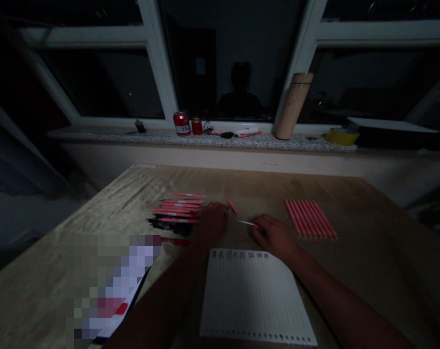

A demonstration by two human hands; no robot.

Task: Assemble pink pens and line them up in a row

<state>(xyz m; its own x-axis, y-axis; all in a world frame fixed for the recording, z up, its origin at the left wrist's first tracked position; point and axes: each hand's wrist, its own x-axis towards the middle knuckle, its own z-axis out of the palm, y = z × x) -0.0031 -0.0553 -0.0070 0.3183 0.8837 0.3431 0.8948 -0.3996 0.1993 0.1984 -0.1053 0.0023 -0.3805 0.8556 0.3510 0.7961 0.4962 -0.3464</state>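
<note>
My left hand [215, 220] has its fingers curled beside the right end of a pile of pink pens [179, 206]. At its fingertips is a short pink pen barrel [232, 207], tilted; the grip on it is partly hidden and dim. Closed fingers of my right hand [272, 232] pinch a thin white pen refill [246, 223], its tip pointing left toward that barrel. To the right of this hand lies a neat row of pink pens [310, 218], side by side. Under my wrists is a lined notepad sheet [254, 295] with handwriting along its far edge.
Black pen parts [172, 226] lie below the pink pile, with a red pen [178, 241] nearby. A blurred-out white and red item [123, 291] is at the left. The windowsill [150, 138] bears a red can [181, 124], a jar [197, 126], a cardboard tube [294, 106] and yellow tape [341, 136].
</note>
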